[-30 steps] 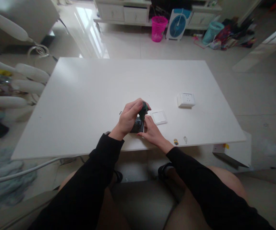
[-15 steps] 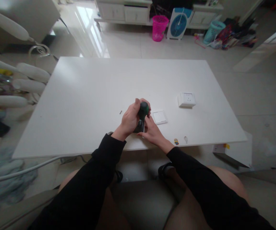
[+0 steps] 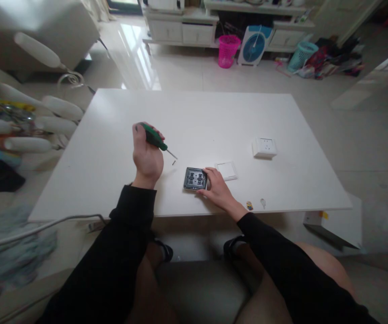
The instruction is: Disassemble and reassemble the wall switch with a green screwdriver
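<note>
A green-handled screwdriver (image 3: 155, 137) is wrapped in the fingers of my left hand (image 3: 147, 155), its thin shaft slanting down to the right. Near its tip a small screw (image 3: 174, 163) lies on the white table. My right hand (image 3: 217, 186) grips the right edge of a square dark switch body (image 3: 194, 179), which rests on the tabletop with its black inner mechanism facing up. Just beyond my right fingers lies a white square switch cover plate (image 3: 225, 171).
The white table (image 3: 113, 180) also bears a white socket box (image 3: 264, 148), a small yellow figure sticker (image 3: 249, 205) and a small clear item (image 3: 263, 203). Lamp arms (image 3: 62, 108) crowd the table's left edge. A pink basket (image 3: 229, 51) and a blue fan (image 3: 254, 45) stand beyond.
My left hand has lifted the screwdriver off the switch body and swung it left, from upright to slanted. My right hand stays on the switch body, now uncovered to view.
</note>
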Demonstrator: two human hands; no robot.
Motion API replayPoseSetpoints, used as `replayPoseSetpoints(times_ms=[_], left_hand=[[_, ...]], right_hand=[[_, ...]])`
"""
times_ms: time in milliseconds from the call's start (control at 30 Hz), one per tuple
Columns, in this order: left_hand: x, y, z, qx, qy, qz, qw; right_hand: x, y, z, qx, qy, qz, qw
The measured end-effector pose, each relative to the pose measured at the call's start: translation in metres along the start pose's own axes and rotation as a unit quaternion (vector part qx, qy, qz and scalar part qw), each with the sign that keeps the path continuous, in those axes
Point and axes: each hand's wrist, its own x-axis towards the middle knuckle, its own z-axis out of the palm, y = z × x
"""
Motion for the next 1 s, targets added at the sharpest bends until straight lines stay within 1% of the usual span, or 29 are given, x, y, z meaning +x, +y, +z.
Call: replayPoseSetpoints(times_ms=[100, 167, 267, 367, 467, 667, 833, 1000], left_hand=[[0.012, -0.007, -0.014, 0.023, 0.049, 0.026, 0.998], [0.017, -0.011, -0.020, 0.043, 0.068, 0.023, 0.996], [0.020, -0.019, -0.024, 0.077, 0.082, 0.009, 0.994], [0.020, -0.028, -0.027, 0.104, 0.073, 0.005, 0.992], [0.020, -0.037, -0.032, 0.126, 0.049, 0.014, 0.991], [0.022, -0.053, -0.043, 0.195, 0.024, 0.011, 0.980], [0.019, -0.053, -0.041, 0.209, 0.018, 0.014, 0.978], [0.019, -0.045, -0.032, 0.162, 0.033, 0.025, 0.986]], right_hand=[[-0.001, 0.002, 0.000, -0.010, 0.000, 0.006, 1.000], [-0.002, 0.002, 0.000, -0.021, -0.002, 0.006, 1.000], [-0.004, 0.001, -0.003, -0.046, 0.006, 0.012, 0.999], [-0.003, -0.004, -0.008, -0.061, 0.021, 0.007, 0.998], [-0.001, -0.008, -0.013, -0.062, 0.034, -0.009, 0.997], [0.001, -0.014, -0.018, -0.062, 0.044, -0.012, 0.997], [0.002, -0.018, -0.021, -0.058, 0.047, -0.011, 0.997], [0.003, -0.023, -0.025, -0.055, 0.049, -0.007, 0.997]])
